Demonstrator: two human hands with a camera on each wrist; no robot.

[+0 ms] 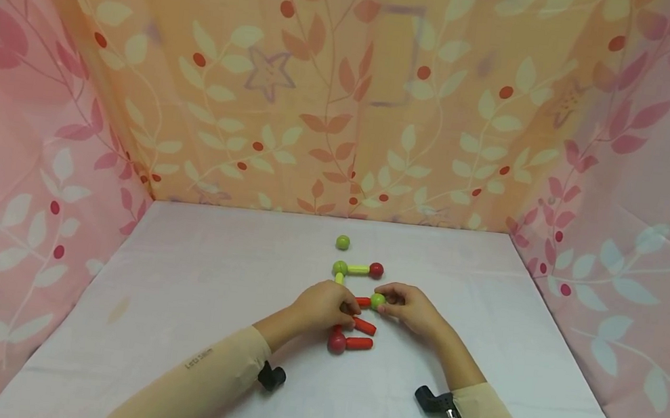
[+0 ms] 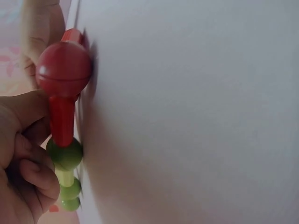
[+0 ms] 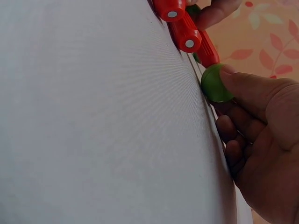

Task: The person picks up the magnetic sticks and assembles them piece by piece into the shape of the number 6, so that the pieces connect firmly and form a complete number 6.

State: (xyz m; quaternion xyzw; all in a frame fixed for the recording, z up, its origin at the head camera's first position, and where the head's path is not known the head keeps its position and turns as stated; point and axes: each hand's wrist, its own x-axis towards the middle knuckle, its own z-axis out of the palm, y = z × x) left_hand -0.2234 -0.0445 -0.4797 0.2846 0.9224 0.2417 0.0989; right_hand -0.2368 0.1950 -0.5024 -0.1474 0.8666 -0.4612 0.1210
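A figure of joined balls and rods lies on the white table. My right hand (image 1: 416, 309) pinches a green ball (image 3: 216, 84) between thumb and fingers, at the end of a red rod (image 1: 363, 302). On the figure's left side my left hand (image 1: 321, 306) grips close to that rod's other end, beside a second green ball (image 2: 64, 154); its fingers hide part of the joint in the head view. Nearer me, a red ball (image 1: 337, 341) bears a red rod (image 1: 360, 343) pointing right. Between these rods another red rod (image 1: 365, 327) slants rightward, its inner end behind the left fingers.
Farther back, a green ball (image 1: 339, 269) joins a yellow-green rod (image 1: 358, 270) ending in a red ball (image 1: 376, 270). A loose green ball (image 1: 342, 242) sits beyond it. Patterned cloth (image 1: 343, 135) walls the table's back and both sides.
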